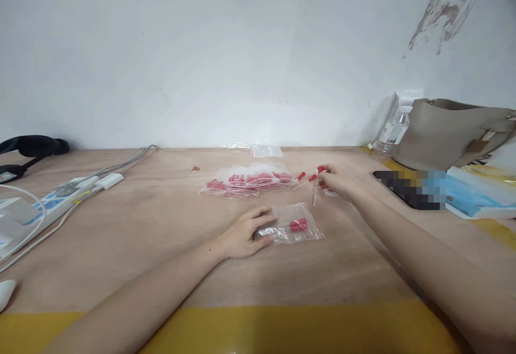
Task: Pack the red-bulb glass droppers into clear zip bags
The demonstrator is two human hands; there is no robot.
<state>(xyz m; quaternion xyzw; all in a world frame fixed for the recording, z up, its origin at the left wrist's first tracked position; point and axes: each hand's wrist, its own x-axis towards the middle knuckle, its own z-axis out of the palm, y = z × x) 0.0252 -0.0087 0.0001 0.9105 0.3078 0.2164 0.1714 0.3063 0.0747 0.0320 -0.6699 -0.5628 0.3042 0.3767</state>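
Rests the left hand [252, 233] on the left part of a clear zip bag [284, 213], flat on the wooden table [181, 273]; holds thumb and fingers wide apart there in a loose curve, in contact with the plastic; cannot tell how firmly; shows a cluster of red ends [298, 225] inside that bag, near its red-lined right edge; pinches a thin pale stick [315, 195] in the right hand [334, 179], narrow between thumb and fingertips, close to its red upper end; tilts that stick steeply, lower end toward the table; cannot tell whether in contact with the wood.

Has two more red-ended sticks [301, 175] just left of the right hand, between it and an overlapping pile of clear bags [250, 180]; shows red contents through the plastic of the pile; has one flat clear bag [267, 152] behind the pile, near the foot of the white wall [201, 64], and a small reddish-brown scrap [195, 168] left of the pile.

Has at far left a power strip [52, 203] with plugs and cables, and behind it a black object [34, 142] with a curved band; has at right a clear bottle [394, 131] beside a taupe handbag [435, 134]; nearer, a dark flat device [397, 187], partly pixelated, next to a blue-and-white packet [475, 195]; shows a yellow band [258, 330] along the near edge.
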